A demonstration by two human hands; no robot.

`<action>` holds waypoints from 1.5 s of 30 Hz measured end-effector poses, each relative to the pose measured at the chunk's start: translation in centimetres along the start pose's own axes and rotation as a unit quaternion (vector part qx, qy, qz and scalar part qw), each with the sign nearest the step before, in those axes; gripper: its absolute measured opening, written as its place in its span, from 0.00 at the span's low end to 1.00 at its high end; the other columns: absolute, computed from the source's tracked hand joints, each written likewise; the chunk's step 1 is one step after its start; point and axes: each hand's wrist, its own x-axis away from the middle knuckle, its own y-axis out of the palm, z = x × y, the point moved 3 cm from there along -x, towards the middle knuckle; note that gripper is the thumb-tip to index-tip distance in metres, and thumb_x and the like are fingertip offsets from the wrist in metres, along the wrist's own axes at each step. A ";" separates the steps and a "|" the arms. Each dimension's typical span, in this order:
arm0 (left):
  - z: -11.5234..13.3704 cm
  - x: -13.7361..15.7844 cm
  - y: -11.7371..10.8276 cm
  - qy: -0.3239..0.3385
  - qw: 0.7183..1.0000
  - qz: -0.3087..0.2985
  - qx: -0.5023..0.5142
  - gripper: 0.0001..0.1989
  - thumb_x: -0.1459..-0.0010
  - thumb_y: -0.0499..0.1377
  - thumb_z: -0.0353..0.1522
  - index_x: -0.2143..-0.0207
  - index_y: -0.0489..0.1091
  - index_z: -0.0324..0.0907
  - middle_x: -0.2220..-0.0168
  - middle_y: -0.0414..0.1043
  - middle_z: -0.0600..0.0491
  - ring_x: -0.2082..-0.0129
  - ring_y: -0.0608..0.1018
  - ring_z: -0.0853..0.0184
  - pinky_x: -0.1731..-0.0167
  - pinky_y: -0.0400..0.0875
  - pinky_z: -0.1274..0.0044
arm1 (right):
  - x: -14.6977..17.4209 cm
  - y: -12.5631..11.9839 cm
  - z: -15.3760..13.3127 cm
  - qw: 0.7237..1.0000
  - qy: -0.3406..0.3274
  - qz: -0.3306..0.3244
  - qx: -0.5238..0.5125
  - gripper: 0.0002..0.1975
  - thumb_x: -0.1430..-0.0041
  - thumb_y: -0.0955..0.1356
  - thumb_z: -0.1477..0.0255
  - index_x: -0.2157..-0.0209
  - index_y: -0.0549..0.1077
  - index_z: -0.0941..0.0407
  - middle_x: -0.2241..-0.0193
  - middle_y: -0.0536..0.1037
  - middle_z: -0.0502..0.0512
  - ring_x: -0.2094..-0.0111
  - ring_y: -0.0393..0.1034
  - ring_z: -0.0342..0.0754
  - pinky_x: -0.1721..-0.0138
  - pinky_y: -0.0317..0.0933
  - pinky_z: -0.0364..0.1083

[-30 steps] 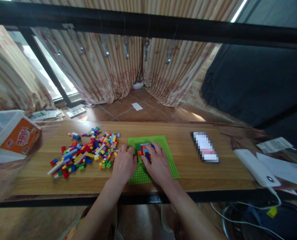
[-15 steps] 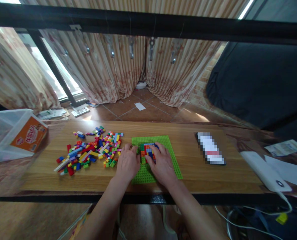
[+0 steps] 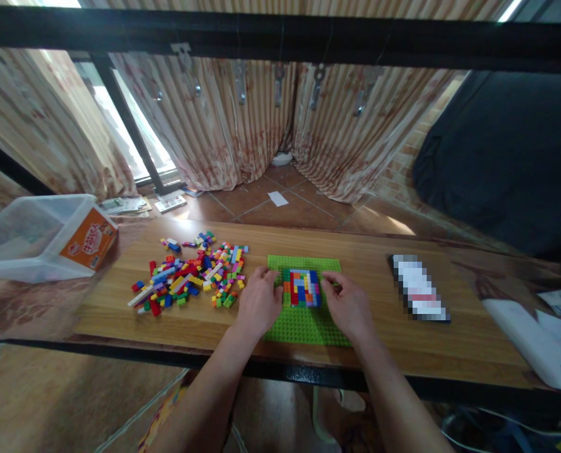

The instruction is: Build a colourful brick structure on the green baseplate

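Observation:
A green studded baseplate (image 3: 304,328) lies on the wooden table, with a flat rectangular patch of coloured building bricks (image 3: 302,288) on it, red, blue, orange, white and green among them. Along the patch's left side rests my left hand (image 3: 260,303), fingers bent and thumb apart from them, nothing visible in it. My right hand (image 3: 349,305) is just off the patch's right edge, over the baseplate, its thumb and forefinger apart and holding nothing I can see. The brick patch shows between both hands.
Loose bricks (image 3: 186,280) are heaped on the table (image 3: 167,333) to the left. A clear plastic box (image 3: 39,251) with an orange label stands beyond them. On the right lie a phone (image 3: 419,289) with a blurred screen and a white device (image 3: 528,340).
My right hand has lifted off the bricks and moved to their right, uncovering the patch. My left hand stays beside the patch. The whole view has shifted and tilted a little.

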 end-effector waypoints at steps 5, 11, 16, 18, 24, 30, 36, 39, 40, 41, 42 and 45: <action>0.7 0.2 0.7 -0.018 0.995 -0.001 0.097 0.16 0.39 0.55 0.30 0.49 0.68 0.37 0.50 0.69 0.43 0.57 0.77 0.61 0.55 0.73 0.69 | 0.2 1.0 0.3 0.997 0.027 -0.058 0.040 0.16 0.39 0.62 0.66 0.55 0.75 0.57 0.66 0.81 0.57 0.68 0.74 0.50 0.64 0.64 0.48; 1.0 0.0 1.6 -0.048 0.989 -0.034 0.135 0.25 0.43 0.59 0.28 0.43 0.63 0.34 0.49 0.69 0.41 0.52 0.75 0.59 0.49 0.69 0.68 | 0.2 1.4 0.2 0.987 0.038 -0.091 0.128 0.17 0.37 0.61 0.66 0.51 0.74 0.56 0.67 0.81 0.56 0.67 0.74 0.51 0.64 0.62 0.47; 0.6 -0.2 1.8 -0.050 0.986 -0.037 0.156 0.28 0.44 0.60 0.28 0.41 0.61 0.36 0.47 0.68 0.42 0.53 0.75 0.61 0.51 0.70 0.71 | 0.3 1.7 0.3 0.988 0.012 -0.068 0.137 0.18 0.36 0.60 0.66 0.53 0.76 0.55 0.61 0.81 0.59 0.62 0.75 0.53 0.60 0.65 0.49; 0.6 -0.2 1.8 -0.049 0.986 -0.039 0.153 0.28 0.44 0.59 0.28 0.41 0.62 0.36 0.47 0.68 0.42 0.54 0.75 0.62 0.52 0.70 0.71 | 0.4 1.8 0.5 0.991 -0.006 -0.054 0.124 0.18 0.36 0.60 0.66 0.54 0.77 0.55 0.61 0.81 0.59 0.61 0.76 0.54 0.60 0.66 0.50; 0.6 -0.1 1.6 -0.055 0.987 -0.045 0.145 0.29 0.45 0.59 0.30 0.40 0.60 0.38 0.46 0.67 0.43 0.55 0.76 0.62 0.53 0.71 0.72 | 0.4 1.8 0.7 0.990 -0.033 -0.028 0.134 0.18 0.37 0.60 0.64 0.56 0.78 0.54 0.64 0.82 0.58 0.64 0.76 0.54 0.62 0.67 0.51; 1.7 0.5 2.6 -0.083 0.973 -0.058 0.207 0.30 0.49 0.61 0.32 0.43 0.63 0.35 0.53 0.72 0.42 0.61 0.77 0.62 0.60 0.72 0.73 | -0.6 1.3 1.1 0.992 -0.011 -0.041 0.117 0.23 0.36 0.58 0.62 0.48 0.72 0.58 0.62 0.80 0.62 0.63 0.76 0.56 0.61 0.67 0.54; 2.2 0.7 3.5 -0.099 0.948 -0.138 0.271 0.12 0.47 0.52 0.27 0.64 0.73 0.39 0.73 0.75 0.51 0.72 0.76 0.66 0.72 0.68 0.78 | -0.6 0.7 1.8 0.986 -0.078 -0.098 0.113 0.33 0.44 0.65 0.54 0.42 0.65 0.58 0.51 0.75 0.65 0.51 0.70 0.60 0.51 0.62 0.59; 1.7 0.8 3.2 -0.048 0.939 -0.208 0.271 0.12 0.47 0.49 0.27 0.76 0.71 0.40 0.77 0.73 0.53 0.73 0.76 0.67 0.75 0.66 0.79 | 0.1 0.7 2.0 0.971 -0.134 -0.143 0.134 0.39 0.52 0.71 0.58 0.39 0.61 0.53 0.46 0.71 0.63 0.46 0.66 0.63 0.47 0.58 0.62; 1.5 0.9 3.0 -0.038 0.936 -0.221 0.270 0.12 0.48 0.49 0.28 0.77 0.71 0.40 0.78 0.73 0.53 0.74 0.76 0.67 0.76 0.66 0.80 | 0.3 0.7 2.1 0.968 -0.145 -0.152 0.139 0.41 0.54 0.72 0.60 0.39 0.60 0.52 0.45 0.71 0.63 0.45 0.65 0.63 0.46 0.57 0.63; 1.3 1.0 2.8 -0.034 0.935 -0.228 0.269 0.12 0.48 0.50 0.29 0.78 0.71 0.40 0.78 0.72 0.54 0.74 0.76 0.67 0.77 0.65 0.80 | 0.4 0.7 2.1 0.965 -0.153 -0.159 0.140 0.42 0.56 0.72 0.62 0.38 0.60 0.51 0.44 0.70 0.62 0.44 0.64 0.63 0.46 0.57 0.63; 1.1 1.0 2.6 -0.032 0.935 -0.228 0.268 0.11 0.47 0.50 0.30 0.77 0.71 0.40 0.79 0.72 0.54 0.75 0.76 0.67 0.77 0.64 0.80 | 0.6 0.7 2.0 0.964 -0.159 -0.164 0.137 0.42 0.56 0.72 0.63 0.38 0.59 0.51 0.44 0.70 0.62 0.44 0.64 0.62 0.45 0.56 0.62; 0.7 1.0 1.8 -0.025 0.938 -0.208 0.277 0.12 0.45 0.51 0.33 0.74 0.72 0.40 0.79 0.71 0.55 0.77 0.75 0.69 0.78 0.63 0.81 | 0.9 0.8 1.3 0.960 -0.176 -0.185 0.114 0.41 0.56 0.71 0.67 0.37 0.59 0.51 0.45 0.71 0.60 0.44 0.64 0.59 0.44 0.56 0.60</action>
